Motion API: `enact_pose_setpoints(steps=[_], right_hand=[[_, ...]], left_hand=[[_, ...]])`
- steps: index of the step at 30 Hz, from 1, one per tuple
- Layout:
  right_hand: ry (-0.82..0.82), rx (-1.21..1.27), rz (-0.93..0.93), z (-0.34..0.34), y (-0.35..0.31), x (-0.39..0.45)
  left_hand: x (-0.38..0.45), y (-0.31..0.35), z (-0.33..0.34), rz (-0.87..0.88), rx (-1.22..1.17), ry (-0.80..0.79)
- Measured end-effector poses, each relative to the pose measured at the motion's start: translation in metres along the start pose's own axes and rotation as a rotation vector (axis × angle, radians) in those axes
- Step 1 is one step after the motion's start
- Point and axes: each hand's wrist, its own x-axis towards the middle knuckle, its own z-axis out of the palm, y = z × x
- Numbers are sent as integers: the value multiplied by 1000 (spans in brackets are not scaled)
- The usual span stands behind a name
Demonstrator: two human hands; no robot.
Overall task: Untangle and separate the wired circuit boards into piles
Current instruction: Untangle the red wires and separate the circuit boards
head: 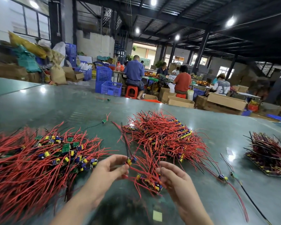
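At six o'clock, one wired circuit board (130, 160) is pinched by the left hand (111, 169); a small board cluster (150, 181) is gripped by the right hand (175, 179). Wires could be snapped by hard pulling.

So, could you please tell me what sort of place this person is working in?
Most likely a factory or assembly workshop. Big piles of red-wired circuit boards lie on a long green table, seated workers sit at benches behind, and blue plastic crates and cardboard boxes stand under a high industrial roof.
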Motion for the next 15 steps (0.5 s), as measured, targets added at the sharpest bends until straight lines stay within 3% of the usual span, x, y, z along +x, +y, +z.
enact_pose_setpoints(steps=[3, 6, 15], right_hand=[[-130, -22, 44, 9, 4, -4], [-189, -86, -25, 13, 4, -7], [-174, -314, -182, 17, 3, -10]], left_hand=[[-7, -6, 12, -87, -148, -80], [-11, -12, 19, -120, -105, -97], [-12, -12, 18, -52, -6, -94]])
